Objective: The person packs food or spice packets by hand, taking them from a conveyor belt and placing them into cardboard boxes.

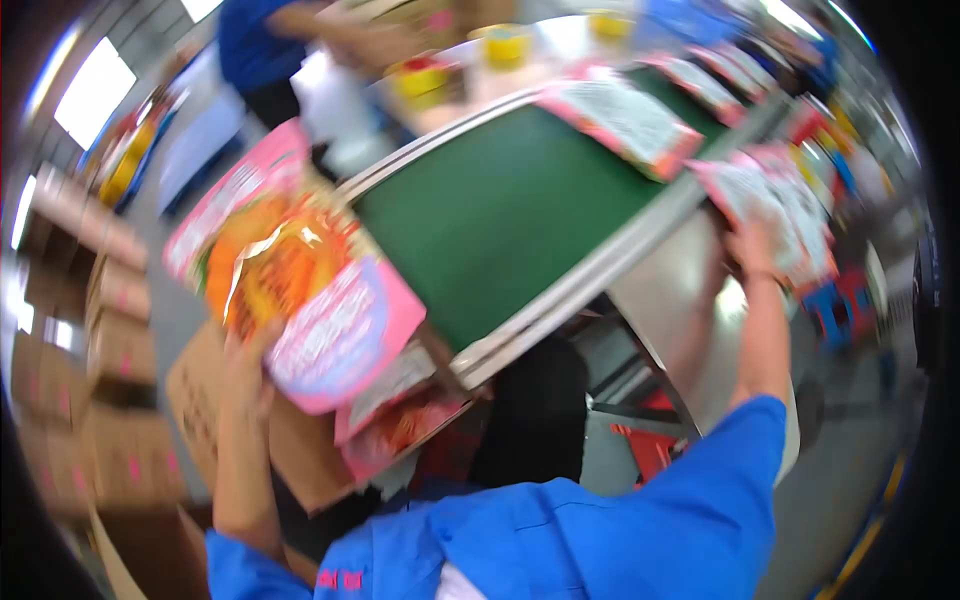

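My left hand (250,370) is closed on the lower edge of a pink pouch (300,275) printed with orange fruit pieces. The pouch is held tilted at the left, beside the end of the green conveyor belt (500,210). Below it stands an open cardboard box (300,450) with pink packs (400,425) inside. On the right, my right hand (757,245) grips the near edge of a pink and white pouch (785,215) above a metal side table (680,300). Motion blurs its fingers somewhat.
More pouches (630,120) lie on the belt's far part. Across it, a co-worker in a blue shirt (255,45) stands near yellow tape rolls (505,45). Stacked cartons (125,440) line the left. A red metal part (648,450) sits under the side table.
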Demonstrator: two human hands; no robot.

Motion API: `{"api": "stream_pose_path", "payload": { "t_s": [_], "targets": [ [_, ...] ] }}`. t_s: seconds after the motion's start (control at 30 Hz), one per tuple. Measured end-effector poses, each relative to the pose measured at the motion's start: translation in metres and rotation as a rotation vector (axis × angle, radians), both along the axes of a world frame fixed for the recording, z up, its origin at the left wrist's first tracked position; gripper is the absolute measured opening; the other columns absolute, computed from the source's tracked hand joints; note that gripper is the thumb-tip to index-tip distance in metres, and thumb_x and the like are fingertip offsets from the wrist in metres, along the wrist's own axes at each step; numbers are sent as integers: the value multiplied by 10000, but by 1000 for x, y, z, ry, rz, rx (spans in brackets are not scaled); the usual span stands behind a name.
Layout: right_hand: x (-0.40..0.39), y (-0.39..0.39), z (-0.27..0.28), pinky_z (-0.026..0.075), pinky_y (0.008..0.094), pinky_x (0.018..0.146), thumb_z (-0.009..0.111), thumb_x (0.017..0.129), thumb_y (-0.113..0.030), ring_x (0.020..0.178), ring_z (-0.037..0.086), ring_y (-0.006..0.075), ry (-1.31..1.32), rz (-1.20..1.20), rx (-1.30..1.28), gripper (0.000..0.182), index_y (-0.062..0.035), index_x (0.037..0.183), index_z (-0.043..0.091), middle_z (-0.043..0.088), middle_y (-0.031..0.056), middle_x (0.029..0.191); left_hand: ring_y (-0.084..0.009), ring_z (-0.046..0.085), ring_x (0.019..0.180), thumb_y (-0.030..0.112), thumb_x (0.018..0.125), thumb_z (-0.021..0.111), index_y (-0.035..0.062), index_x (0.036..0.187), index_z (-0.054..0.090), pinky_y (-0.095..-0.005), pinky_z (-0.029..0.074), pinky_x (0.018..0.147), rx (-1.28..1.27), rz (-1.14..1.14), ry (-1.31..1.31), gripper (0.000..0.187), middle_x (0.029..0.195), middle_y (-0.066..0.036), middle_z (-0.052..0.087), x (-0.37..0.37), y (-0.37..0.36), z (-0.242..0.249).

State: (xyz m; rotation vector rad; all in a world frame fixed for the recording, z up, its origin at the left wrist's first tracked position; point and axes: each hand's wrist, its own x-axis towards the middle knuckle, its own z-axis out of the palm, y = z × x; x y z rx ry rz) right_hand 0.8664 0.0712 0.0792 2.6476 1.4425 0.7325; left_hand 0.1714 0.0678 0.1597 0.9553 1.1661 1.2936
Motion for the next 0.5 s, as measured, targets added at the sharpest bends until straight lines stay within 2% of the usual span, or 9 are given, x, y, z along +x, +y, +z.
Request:
{"api": "stream_pose_path", "payload": {
  "t_s": [0.03,0.07,0.13,0.2,0.27,0.33,0.37,0.43,0.5],
  "targets": [
    [52,5,-40,360,527,996,631,756,-131,1151,479,436,-378,175,116,799,-77,1462,262,537,235,1225,-217,548,1144,6,790,690,20,1354,386,-354,445,988,33,-3,111,641,1259,-110,548,-22,5,-9],
    [36,13,-22,357,522,1020,526,858,-147,1228,458,405,-187,-118,-170,659,-107,1464,273,517,244,1281,-203,550,1136,-4,776,698,9,1329,411,-347,426,1004,-86,42,262,622,1253,-106,551,-36,7,-15],
    [79,31,-41,512,501,713,499,874,-112,842,639,393,-322,-19,-60,627,-81,1456,268,640,239,964,-237,588,1093,27,759,716,11,1312,430,-360,468,939,187,12,393,623,1175,-144,604,-57,12,-50],
    [139,39,-27,497,538,646,485,891,-147,716,653,405,-119,115,-151,557,-51,1415,319,662,234,794,-302,649,973,68,750,710,88,1345,415,-388,515,836,201,63,1022,665,1054,-213,649,-80,7,-90],
    [101,50,33,505,480,722,542,864,-130,857,644,394,-16,110,-232,573,-23,1392,343,643,272,956,-333,673,855,115,729,709,168,1375,391,-419,532,748,-44,-15,1377,722,952,-226,664,-69,7,-105],
    [93,45,74,480,390,860,591,861,-108,1033,610,312,151,448,-198,575,8,1372,354,604,238,1143,-380,672,770,213,816,671,183,1407,340,-468,535,703,-198,-253,1650,678,894,-200,678,-65,12,-147],
    [71,44,98,480,390,860,591,861,-108,1033,610,312,131,449,-196,575,8,1372,354,604,238,1143,-361,676,777,178,831,631,188,1434,297,-462,537,704,-220,-362,1675,690,888,-185,679,-68,13,-177],
    [-41,27,145,398,324,979,604,874,-65,1157,530,206,869,503,0,549,42,1358,369,541,154,1267,-319,677,838,106,867,537,195,1459,271,-433,539,718,-261,-577,1709,655,948,-172,673,-61,7,-234],
    [-164,12,179,408,315,960,606,887,-76,1107,534,173,934,702,100,402,44,1252,485,565,89,1218,-289,661,944,74,888,490,196,1465,273,-401,536,758,-302,-666,1685,628,1071,-171,649,-47,-17,-279]
  ]
}}
